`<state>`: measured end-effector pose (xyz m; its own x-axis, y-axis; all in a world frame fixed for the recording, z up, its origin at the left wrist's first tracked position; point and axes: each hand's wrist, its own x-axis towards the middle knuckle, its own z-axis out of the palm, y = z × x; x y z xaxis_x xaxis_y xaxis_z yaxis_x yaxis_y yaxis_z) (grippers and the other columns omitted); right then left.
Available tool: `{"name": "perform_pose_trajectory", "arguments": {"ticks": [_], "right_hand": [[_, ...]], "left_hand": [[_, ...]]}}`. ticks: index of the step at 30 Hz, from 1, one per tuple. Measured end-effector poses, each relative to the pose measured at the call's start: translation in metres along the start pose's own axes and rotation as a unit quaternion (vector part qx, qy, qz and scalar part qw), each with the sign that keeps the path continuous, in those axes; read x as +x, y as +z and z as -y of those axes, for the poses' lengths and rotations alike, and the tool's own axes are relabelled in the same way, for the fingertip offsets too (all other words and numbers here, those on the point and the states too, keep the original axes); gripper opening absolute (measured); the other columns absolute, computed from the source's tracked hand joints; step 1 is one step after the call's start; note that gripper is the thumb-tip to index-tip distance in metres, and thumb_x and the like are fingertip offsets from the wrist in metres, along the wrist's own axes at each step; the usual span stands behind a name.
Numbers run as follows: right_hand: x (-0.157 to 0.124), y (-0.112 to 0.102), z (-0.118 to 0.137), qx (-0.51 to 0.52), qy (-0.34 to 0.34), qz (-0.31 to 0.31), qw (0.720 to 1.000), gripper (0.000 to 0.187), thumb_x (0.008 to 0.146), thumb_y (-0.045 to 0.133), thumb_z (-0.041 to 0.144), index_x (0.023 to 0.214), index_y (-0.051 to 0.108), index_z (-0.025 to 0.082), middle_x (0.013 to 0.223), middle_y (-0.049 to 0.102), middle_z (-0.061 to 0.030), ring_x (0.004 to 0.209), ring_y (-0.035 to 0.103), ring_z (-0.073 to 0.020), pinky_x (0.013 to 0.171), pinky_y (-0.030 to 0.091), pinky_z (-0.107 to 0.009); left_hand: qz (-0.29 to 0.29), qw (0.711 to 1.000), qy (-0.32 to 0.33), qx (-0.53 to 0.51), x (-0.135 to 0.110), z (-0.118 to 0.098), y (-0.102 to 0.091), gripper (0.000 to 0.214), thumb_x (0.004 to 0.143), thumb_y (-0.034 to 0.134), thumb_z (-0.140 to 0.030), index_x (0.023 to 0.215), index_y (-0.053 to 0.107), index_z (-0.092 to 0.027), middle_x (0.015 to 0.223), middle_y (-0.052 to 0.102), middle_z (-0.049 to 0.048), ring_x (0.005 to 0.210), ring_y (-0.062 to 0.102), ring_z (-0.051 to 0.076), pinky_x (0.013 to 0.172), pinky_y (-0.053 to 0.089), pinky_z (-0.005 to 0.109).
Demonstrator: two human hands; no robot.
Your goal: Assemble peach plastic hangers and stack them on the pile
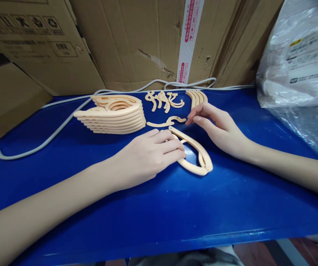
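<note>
My left hand (pixel 153 153) lies over the left end of a beige plastic folding hanger (pixel 195 169), its fingers curled onto it and covering part of it. The hanger's arms are folded into a pointed loop resting on the blue table. My right hand (pixel 222 127) hovers just above and right of it, thumb and fingers loosely bent and apart, with nothing seen in them. By its fingertips lies a loose curved piece with a hook shape (pixel 164 123); whether they touch it, I cannot tell.
A stack of folded beige hangers (pixel 114 118) stands left. Loose hook pieces (pixel 164 100) and several curved arms (pixel 197 96) lie behind. A white cable (pixel 50 138) runs along the back of the blue table (pixel 159 221). Cardboard boxes (pixel 136 40) and a plastic-wrapped package (pixel 297 62) border it.
</note>
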<state>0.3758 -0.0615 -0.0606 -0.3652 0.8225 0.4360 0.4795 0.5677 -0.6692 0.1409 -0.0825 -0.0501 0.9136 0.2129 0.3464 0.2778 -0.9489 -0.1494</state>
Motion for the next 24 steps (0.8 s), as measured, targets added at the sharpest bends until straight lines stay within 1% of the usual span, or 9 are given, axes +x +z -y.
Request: {"name": "perform_pose_trajectory", "arguments": {"ticks": [3, 6, 8, 11, 13, 15, 18, 21, 24], "right_hand": [[0.001, 0.000, -0.006, -0.117, -0.015, -0.033, 0.992, 0.018, 0.089, 0.054, 0.022, 0.105, 0.062, 0.023, 0.107, 0.064, -0.0064, 0.105, 0.058, -0.0236, 0.095, 0.043, -0.043], [0.001, 0.000, -0.007, -0.194, -0.027, 0.001, 0.981, 0.027, 0.088, 0.055, 0.021, 0.114, 0.065, 0.022, 0.132, 0.056, -0.0108, 0.126, 0.048, -0.0291, 0.106, 0.035, -0.050], [0.001, 0.001, -0.006, -0.216, -0.031, 0.023, 0.976, 0.026, 0.088, 0.055, 0.022, 0.112, 0.066, 0.023, 0.141, 0.050, -0.0110, 0.131, 0.043, -0.0306, 0.107, 0.034, -0.051], [0.001, 0.001, -0.005, -0.217, -0.032, 0.028, 0.975, 0.017, 0.089, 0.056, 0.023, 0.101, 0.066, 0.023, 0.136, 0.053, -0.0110, 0.128, 0.046, -0.0297, 0.105, 0.037, -0.050], [0.001, 0.001, -0.006, -0.211, -0.024, 0.013, 0.977, 0.015, 0.087, 0.059, 0.026, 0.100, 0.065, 0.022, 0.129, 0.057, -0.0113, 0.124, 0.049, -0.0290, 0.103, 0.038, -0.049], [0.001, 0.002, -0.008, -0.217, -0.011, 0.001, 0.976, 0.021, 0.087, 0.060, 0.030, 0.107, 0.065, 0.023, 0.127, 0.058, -0.0110, 0.124, 0.049, -0.0296, 0.102, 0.038, -0.050], [0.000, 0.002, -0.011, -0.230, -0.010, 0.001, 0.973, 0.024, 0.089, 0.058, 0.032, 0.111, 0.066, 0.026, 0.132, 0.057, -0.0098, 0.126, 0.047, -0.0312, 0.103, 0.035, -0.053], [0.000, 0.003, -0.011, -0.219, -0.011, 0.003, 0.976, 0.016, 0.090, 0.059, 0.036, 0.099, 0.069, 0.026, 0.127, 0.059, -0.0095, 0.122, 0.050, -0.0310, 0.101, 0.036, -0.053], [0.000, 0.003, -0.010, -0.202, -0.002, -0.002, 0.979, 0.014, 0.089, 0.061, 0.036, 0.091, 0.068, 0.025, 0.121, 0.062, -0.0095, 0.117, 0.053, -0.0297, 0.101, 0.036, -0.051]], "left_hand": [[-0.013, 1.000, 0.009, -0.005, 0.001, 0.001, -0.001, 0.033, 0.095, 0.036, -0.002, 0.101, 0.065, -0.015, 0.107, 0.070, 0.0033, 0.098, 0.058, 0.019, 0.081, 0.047, 0.031], [-0.038, 0.999, -0.016, -0.018, 0.000, 0.003, -0.001, 0.025, 0.097, 0.042, -0.008, 0.086, 0.062, -0.016, 0.105, 0.069, 0.0035, 0.096, 0.058, 0.018, 0.081, 0.047, 0.030], [-0.062, 0.996, -0.054, -0.033, 0.001, 0.003, -0.003, 0.025, 0.096, 0.043, -0.008, 0.080, 0.060, -0.017, 0.105, 0.068, 0.0032, 0.096, 0.058, 0.019, 0.081, 0.046, 0.031], [-0.082, 0.986, -0.131, -0.059, 0.002, -0.001, -0.008, 0.022, 0.094, 0.042, -0.007, 0.085, 0.059, -0.016, 0.101, 0.067, 0.0047, 0.092, 0.058, 0.019, 0.079, 0.046, 0.033], [-0.072, 0.979, -0.182, -0.061, 0.003, -0.004, -0.010, 0.014, 0.093, 0.046, -0.014, 0.092, 0.060, -0.015, 0.096, 0.066, 0.0054, 0.088, 0.058, 0.019, 0.076, 0.046, 0.033], [-0.050, 0.974, -0.212, -0.061, 0.003, -0.007, -0.010, 0.014, 0.092, 0.054, -0.026, 0.097, 0.061, -0.015, 0.096, 0.065, 0.0053, 0.087, 0.058, 0.020, 0.075, 0.046, 0.033], [-0.024, 0.970, -0.228, -0.085, 0.002, -0.009, -0.007, 0.019, 0.089, 0.061, -0.034, 0.099, 0.063, -0.017, 0.100, 0.066, 0.0045, 0.092, 0.058, 0.020, 0.078, 0.047, 0.032], [-0.025, 0.966, -0.236, -0.104, 0.001, -0.007, -0.005, 0.013, 0.091, 0.058, -0.028, 0.096, 0.065, -0.018, 0.100, 0.067, 0.0029, 0.092, 0.060, 0.019, 0.075, 0.047, 0.029], [-0.016, 0.968, -0.237, -0.081, 0.000, -0.004, -0.006, 0.015, 0.095, 0.053, -0.025, 0.095, 0.067, -0.018, 0.100, 0.068, 0.0026, 0.091, 0.063, 0.017, 0.071, 0.047, 0.026]]}}
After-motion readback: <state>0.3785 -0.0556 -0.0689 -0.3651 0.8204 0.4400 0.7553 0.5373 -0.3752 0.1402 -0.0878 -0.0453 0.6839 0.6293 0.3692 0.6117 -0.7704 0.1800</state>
